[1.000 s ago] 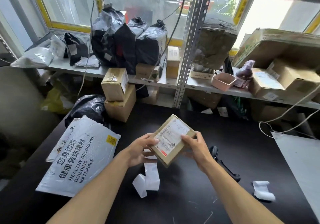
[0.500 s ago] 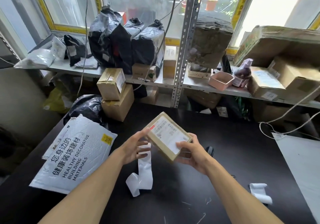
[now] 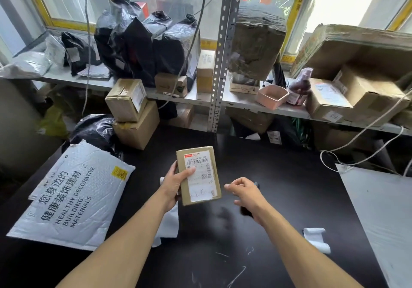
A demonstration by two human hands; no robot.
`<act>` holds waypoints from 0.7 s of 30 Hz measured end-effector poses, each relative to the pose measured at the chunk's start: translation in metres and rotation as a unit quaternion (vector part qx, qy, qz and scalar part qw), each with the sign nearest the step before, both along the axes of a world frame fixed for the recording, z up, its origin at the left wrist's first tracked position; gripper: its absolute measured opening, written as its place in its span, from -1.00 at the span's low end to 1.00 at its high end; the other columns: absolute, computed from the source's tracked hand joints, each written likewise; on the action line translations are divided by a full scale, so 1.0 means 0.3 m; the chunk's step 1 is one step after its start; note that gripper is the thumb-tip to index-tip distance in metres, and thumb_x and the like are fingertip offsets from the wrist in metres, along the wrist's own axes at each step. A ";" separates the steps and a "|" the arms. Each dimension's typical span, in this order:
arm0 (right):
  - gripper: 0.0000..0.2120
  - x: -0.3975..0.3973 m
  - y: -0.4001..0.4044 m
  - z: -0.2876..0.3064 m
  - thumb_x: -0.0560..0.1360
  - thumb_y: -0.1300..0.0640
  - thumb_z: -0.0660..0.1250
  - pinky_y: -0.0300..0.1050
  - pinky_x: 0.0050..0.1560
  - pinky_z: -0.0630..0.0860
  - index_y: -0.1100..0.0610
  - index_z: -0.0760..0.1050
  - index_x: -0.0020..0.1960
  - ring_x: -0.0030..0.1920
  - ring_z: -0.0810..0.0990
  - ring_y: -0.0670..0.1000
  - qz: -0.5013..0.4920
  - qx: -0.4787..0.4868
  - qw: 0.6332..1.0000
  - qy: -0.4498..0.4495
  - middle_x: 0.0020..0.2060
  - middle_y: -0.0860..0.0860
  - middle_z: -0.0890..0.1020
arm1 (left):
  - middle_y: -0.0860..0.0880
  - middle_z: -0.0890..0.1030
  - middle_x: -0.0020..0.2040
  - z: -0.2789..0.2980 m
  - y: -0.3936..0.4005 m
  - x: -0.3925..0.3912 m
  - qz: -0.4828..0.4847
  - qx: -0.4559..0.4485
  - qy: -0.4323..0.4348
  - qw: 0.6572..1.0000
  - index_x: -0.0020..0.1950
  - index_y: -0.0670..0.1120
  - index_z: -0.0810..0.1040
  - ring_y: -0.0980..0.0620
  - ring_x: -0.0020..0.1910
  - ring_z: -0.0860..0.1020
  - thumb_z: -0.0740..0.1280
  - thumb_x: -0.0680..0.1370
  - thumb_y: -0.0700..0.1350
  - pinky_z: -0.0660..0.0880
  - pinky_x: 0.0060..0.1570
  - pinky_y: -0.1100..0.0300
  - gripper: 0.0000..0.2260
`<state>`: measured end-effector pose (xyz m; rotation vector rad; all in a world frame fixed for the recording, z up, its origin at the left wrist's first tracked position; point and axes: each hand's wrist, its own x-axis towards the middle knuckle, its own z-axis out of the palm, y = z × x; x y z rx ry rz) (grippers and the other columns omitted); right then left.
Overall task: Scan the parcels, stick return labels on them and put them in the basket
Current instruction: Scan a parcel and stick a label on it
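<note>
Black tabletop [image 3: 278, 209] fills the lower frame, and just above its centre a small cardboard parcel [image 3: 198, 175] is clamped in the left hand [image 3: 176, 181], label turned up, presumably for scanning. To its right the right hand [image 3: 245, 193] is held apart and empty, fingers loosely curled over a dark scanner [image 3: 246, 212]; no basket is seen, and further parcels are stacked on the shelf [image 3: 189, 98] across the upper frame
</note>
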<state>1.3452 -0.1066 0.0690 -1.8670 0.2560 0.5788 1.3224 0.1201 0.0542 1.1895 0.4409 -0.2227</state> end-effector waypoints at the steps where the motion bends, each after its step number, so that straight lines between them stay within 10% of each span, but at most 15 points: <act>1: -0.72 0.010 -0.026 -0.016 0.48 -0.01 0.45 -0.03 -0.01 0.52 0.14 0.47 0.02 -0.03 0.56 0.03 -0.010 -0.053 0.998 -0.024 0.00 0.07 0.60 | -0.13 0.69 0.14 -0.004 -0.012 0.000 -0.008 -0.004 -0.003 1.000 0.32 -0.01 0.47 -0.18 0.12 0.67 0.43 0.53 -0.10 0.54 0.21 -0.24 -0.63; 10: -0.44 0.046 -0.209 -0.214 0.41 -0.03 0.46 0.05 0.25 0.42 0.12 0.30 0.28 0.33 0.41 0.21 0.116 -0.411 0.904 -0.010 0.27 0.12 0.44 | -0.16 0.68 0.15 -0.071 -0.146 0.004 0.001 -0.033 0.028 0.999 0.33 -0.08 0.50 -0.20 0.11 0.67 0.47 0.48 -0.05 0.61 0.08 -0.18 -0.57; 21: -0.83 0.002 -0.159 -0.126 0.42 0.14 0.34 -0.11 -0.14 0.50 0.03 0.50 0.01 -0.15 0.57 -0.01 0.046 -0.114 0.989 -0.087 -0.17 -0.06 0.64 | -0.13 0.65 0.19 -0.139 -0.185 -0.014 0.083 -0.014 0.069 0.994 0.52 0.03 0.28 -0.16 0.11 0.62 0.43 0.48 -0.33 0.57 -0.12 -0.03 -0.32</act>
